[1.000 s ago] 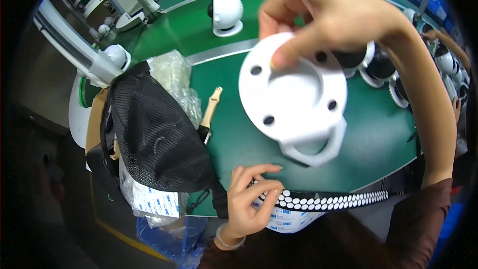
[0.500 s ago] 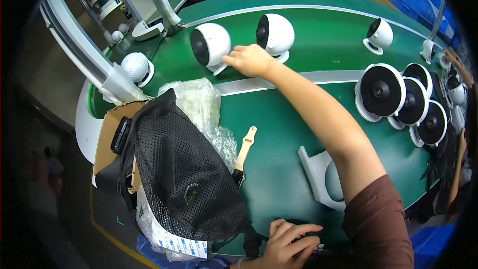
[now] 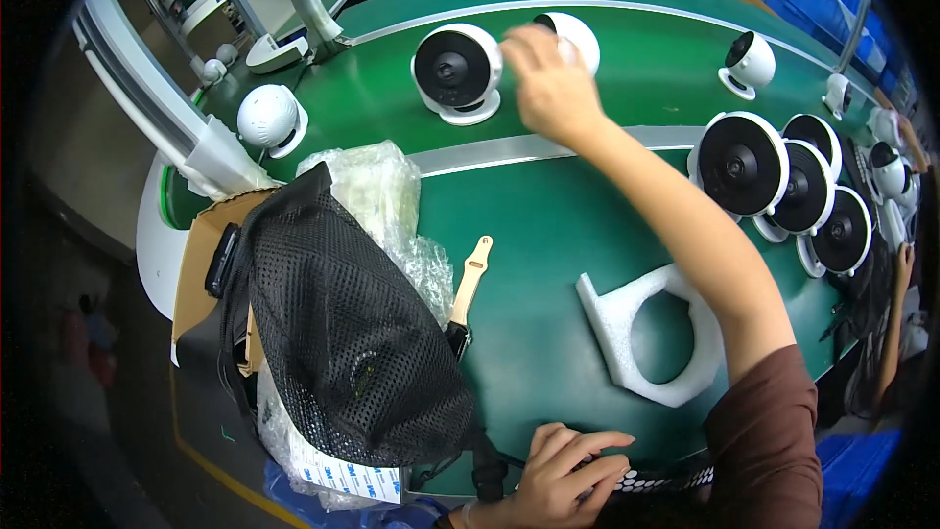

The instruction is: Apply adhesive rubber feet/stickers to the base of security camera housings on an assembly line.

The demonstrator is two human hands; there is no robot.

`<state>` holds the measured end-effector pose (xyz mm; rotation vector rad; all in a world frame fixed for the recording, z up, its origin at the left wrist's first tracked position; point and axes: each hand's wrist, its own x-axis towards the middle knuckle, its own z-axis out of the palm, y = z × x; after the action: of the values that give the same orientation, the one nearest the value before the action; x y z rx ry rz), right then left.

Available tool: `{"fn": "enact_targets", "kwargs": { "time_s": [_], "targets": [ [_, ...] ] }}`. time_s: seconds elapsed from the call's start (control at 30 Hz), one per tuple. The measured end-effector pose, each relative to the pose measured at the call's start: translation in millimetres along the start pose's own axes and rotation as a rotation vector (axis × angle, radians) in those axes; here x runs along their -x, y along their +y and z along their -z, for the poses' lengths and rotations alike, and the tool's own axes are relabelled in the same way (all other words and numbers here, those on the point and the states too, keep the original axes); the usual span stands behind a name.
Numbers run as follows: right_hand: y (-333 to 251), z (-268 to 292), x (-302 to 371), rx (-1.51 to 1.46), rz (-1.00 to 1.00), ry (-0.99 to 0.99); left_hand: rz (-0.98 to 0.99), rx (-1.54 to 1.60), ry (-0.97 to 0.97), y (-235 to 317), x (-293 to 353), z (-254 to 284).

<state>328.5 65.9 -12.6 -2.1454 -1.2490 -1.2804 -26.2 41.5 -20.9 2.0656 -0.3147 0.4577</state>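
My right hand (image 3: 556,83) reaches over the green work surface, its fingers slightly blurred and stretched out. It is in front of a white globe-shaped device (image 3: 580,41) with a black front, hiding part of it; whether it touches is unclear. Just left of the fingers, a similar device (image 3: 456,72) stands on its round white foot, its black front facing me. At the near table edge my left hand (image 3: 568,475) rests with bent fingers apart, over a dark strip with pale dots (image 3: 666,479); no held thing shows. Between my arms lies a white foam ring (image 3: 619,333).
A black mesh bag (image 3: 343,333) lies over an open cardboard box (image 3: 201,274) and bubble wrap (image 3: 377,191). A beige-strapped watch (image 3: 472,279) lies beside it. Several more devices (image 3: 740,165) stand at right, one (image 3: 269,118) at left. Another person's arm (image 3: 893,323) shows far right.
My right hand has moved right, from the nearer-left device to the one beside it. The left device has turned, its black front now toward me. My left hand stays put.
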Motion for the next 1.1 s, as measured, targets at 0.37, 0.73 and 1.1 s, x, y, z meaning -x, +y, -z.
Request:
{"fn": "enact_targets", "kwargs": {
  "time_s": [0.37,0.73,1.1],
  "targets": [
    [56.0,41.1,10.8,0.028,-0.392,-0.114,0.056,0.048,-0.054,-1.0,2.2,-5.6],
    [-6.4,268.4,27.8,-0.819,-0.819,-1.122,0.110,-0.081,0.061,-1.3,0.0,-8.2],
    [-7.7,267.2,58.2,-0.452,-0.464,-1.057,0.039,-0.126,0.014,13.9,-8.5,-13.4]
  ]
}}
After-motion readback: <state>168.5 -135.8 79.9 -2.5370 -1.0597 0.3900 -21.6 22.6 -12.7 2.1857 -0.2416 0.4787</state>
